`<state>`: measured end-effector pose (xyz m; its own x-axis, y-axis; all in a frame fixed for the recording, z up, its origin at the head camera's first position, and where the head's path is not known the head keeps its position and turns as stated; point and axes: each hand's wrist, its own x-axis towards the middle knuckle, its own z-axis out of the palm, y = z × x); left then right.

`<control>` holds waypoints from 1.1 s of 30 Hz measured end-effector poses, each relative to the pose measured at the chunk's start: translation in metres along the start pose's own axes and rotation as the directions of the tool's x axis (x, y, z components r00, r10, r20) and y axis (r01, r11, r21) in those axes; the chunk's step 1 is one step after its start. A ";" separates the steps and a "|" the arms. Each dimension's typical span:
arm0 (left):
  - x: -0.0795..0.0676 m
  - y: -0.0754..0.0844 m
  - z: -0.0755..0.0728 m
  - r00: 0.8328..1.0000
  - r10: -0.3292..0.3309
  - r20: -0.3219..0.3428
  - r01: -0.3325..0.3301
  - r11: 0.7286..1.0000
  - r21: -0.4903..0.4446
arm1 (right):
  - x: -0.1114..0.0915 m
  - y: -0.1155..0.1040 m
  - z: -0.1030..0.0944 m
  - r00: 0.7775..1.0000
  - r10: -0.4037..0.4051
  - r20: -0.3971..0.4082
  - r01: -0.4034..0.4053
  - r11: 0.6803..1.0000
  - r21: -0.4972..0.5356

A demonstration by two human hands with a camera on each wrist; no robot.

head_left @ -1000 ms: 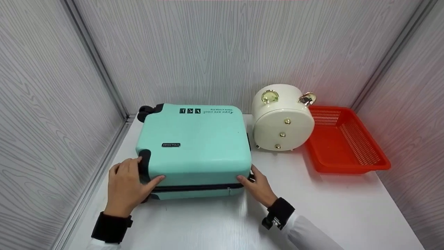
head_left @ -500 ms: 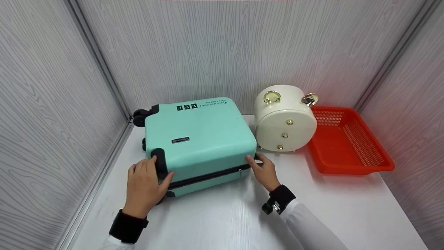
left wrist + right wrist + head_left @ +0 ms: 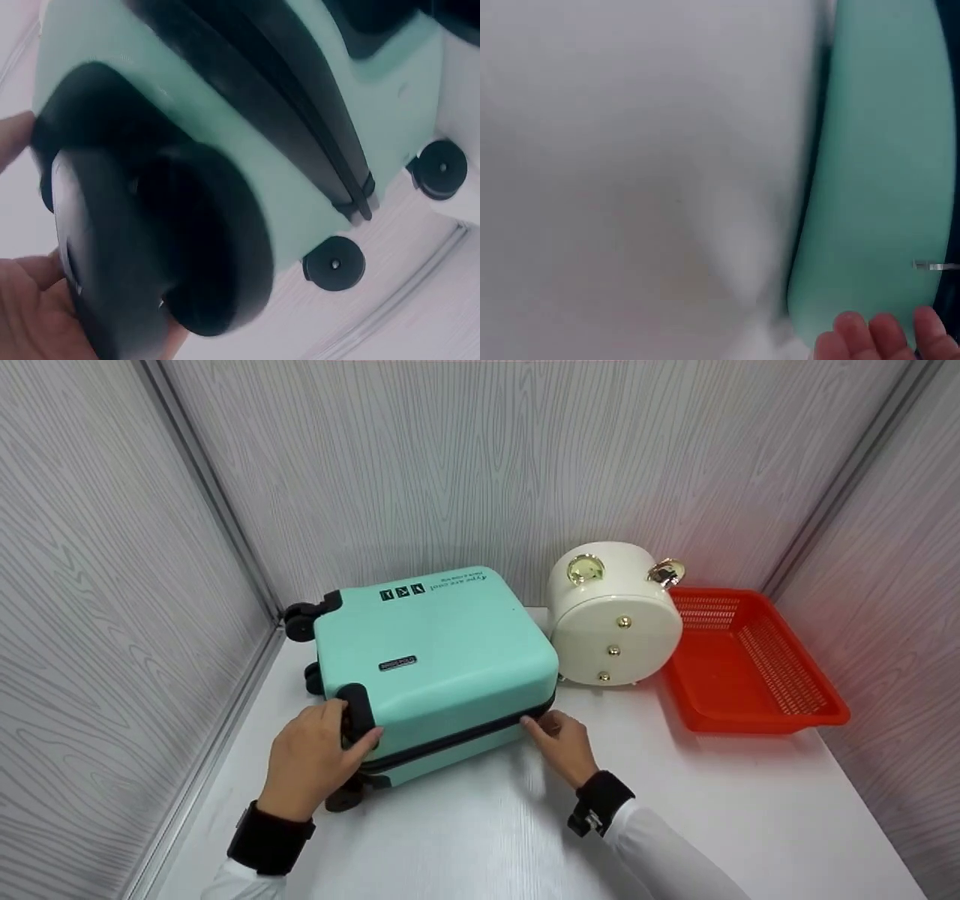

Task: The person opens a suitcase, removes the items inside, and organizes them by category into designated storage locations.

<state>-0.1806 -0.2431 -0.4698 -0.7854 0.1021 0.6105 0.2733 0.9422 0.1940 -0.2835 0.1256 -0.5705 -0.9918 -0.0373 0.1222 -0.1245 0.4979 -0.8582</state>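
Observation:
A mint-green hard-shell suitcase point(image 3: 442, 637) lies flat on the white table, turned at an angle, with its wheels to the left. My left hand point(image 3: 307, 757) grips its near left corner, thumb on the front side. In the left wrist view, fingers of that hand are behind a black double wheel point(image 3: 217, 240). My right hand point(image 3: 564, 746) is at the near right corner, thumb tip by the dark zipper seam point(image 3: 465, 733) and fingers loosely bent. In the right wrist view its fingertips point(image 3: 889, 334) overlap the lower shell, below a small metal zipper pull point(image 3: 934, 265).
Right of the suitcase stands a cream round case point(image 3: 615, 637) with gold ears and gold knobs, close to the suitcase's right side. Beyond it sits a red plastic basket point(image 3: 750, 720) near the right wall. A pale wood-grain wall point(image 3: 480, 465) rises behind.
The suitcase has turned counter-clockwise, its right end swinging away and its near left corner moving right with my left hand. My right hand has slipped lower on the corner, to the seam.

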 end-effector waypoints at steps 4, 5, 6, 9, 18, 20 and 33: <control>0.002 -0.004 0.002 0.997 -0.035 0.068 0.036 0.999 -0.013 | -0.001 -0.001 0.008 0.990 -0.143 0.006 0.143 0.987 -0.077; 0.002 -0.005 0.004 0.996 -0.045 0.080 0.046 0.999 -0.019 | 0.000 -0.002 0.009 0.985 -0.170 0.001 0.170 0.981 -0.094; 0.002 -0.006 0.005 0.995 -0.049 0.088 0.052 0.998 -0.024 | -0.001 -0.003 0.011 0.981 -0.196 -0.004 0.194 0.975 -0.111; 0.000 -0.007 0.009 0.995 -0.045 0.090 0.048 0.998 -0.031 | -0.004 -0.005 0.016 0.966 -0.259 -0.009 0.254 0.954 -0.161; -0.002 -0.009 0.008 0.999 -0.037 0.038 0.039 0.998 -0.041 | -0.032 -0.016 0.035 0.903 -0.403 0.150 0.427 0.880 -0.206; -0.001 -0.010 0.008 0.999 -0.037 0.033 0.039 0.998 -0.046 | -0.037 -0.023 0.042 0.874 -0.449 0.186 0.483 0.845 -0.230; -0.003 -0.008 0.012 0.999 -0.046 0.024 0.047 0.997 -0.062 | -0.056 -0.059 0.083 0.696 -0.575 0.430 0.704 0.665 -0.249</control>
<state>-0.1869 -0.2468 -0.4819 -0.8102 0.0667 0.5824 0.2701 0.9242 0.2699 -0.2229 0.0260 -0.5680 -0.6308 -0.6850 0.3644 -0.7738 0.5207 -0.3607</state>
